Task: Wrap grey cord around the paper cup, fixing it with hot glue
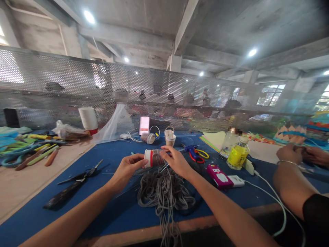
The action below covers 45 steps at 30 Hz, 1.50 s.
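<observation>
My left hand (130, 169) is closed on the white rim end of a paper cup (148, 158), which lies on its side above the blue mat. Grey cord is wrapped round the cup beside a red band. At the wrapped end, my right hand (174, 160) has its fingers on the cord and cup. A strand runs down to a loose heap of grey cord (164, 193), part of which hangs over the table's front edge. Behind stand a small cord-wrapped cup with a handle (170, 138) and another wrapped cup lying on its side (148, 138).
Black-handled scissors (77, 183) lie left, near stacked cups (88, 120) and tools. To the right are a blue glue gun (191, 151), a magenta power bank (219, 176), a yellow bottle (238, 156) and white cables. Another person's hands (290, 154) are at far right.
</observation>
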{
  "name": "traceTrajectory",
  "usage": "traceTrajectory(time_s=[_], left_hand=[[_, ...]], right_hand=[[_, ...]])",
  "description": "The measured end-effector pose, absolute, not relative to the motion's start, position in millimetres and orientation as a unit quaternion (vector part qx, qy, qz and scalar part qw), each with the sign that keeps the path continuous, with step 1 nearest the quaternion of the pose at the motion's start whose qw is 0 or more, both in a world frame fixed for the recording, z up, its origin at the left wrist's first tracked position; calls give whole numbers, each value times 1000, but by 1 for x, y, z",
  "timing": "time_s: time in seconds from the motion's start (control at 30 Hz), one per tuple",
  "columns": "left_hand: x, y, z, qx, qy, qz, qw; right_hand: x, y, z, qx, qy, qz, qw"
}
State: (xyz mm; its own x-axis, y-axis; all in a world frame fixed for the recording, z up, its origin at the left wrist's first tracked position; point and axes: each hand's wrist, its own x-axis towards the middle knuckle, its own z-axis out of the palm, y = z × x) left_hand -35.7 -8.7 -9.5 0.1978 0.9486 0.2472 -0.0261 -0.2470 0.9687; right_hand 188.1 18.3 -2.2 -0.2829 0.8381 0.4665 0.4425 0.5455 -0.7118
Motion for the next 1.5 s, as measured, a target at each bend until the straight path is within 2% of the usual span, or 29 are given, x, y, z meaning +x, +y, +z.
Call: traceTrajectory(time_s=[0.2,0.7,0.8,0.87,0.93,1.03,1.13,1.17,1.33,1.5], left_hand=[[-34,-9,-8,556,347,518,549],[-35,-6,-8,515,349,536,571],[-36,-6,-8,517,355,539,562],[-36,-6,-8,517,358,546,554],[-36,-4,-9,513,359,554,549],[-37,-3,-9,503,360,562,549],[-37,-3,-9,497,363,566,548],[-37,-3,-9,496,363,566,549],[-38,-4,-9,500,355,564,554],[-38,-3,-9,490,349,567,563]], right_hand=[[186,15,1,-395,-768,220,455],[185,11,2,-334,-806,171,458],[189,17,2,-352,-800,151,463],[197,24,3,-406,-779,95,468],[209,33,5,-492,-752,1,439],[233,44,5,-623,-705,-115,318],[256,53,-1,-721,-657,-135,175],[262,56,-4,-735,-648,-129,154],[280,68,-15,-767,-622,-109,116],[282,74,-20,-771,-619,-97,113]])
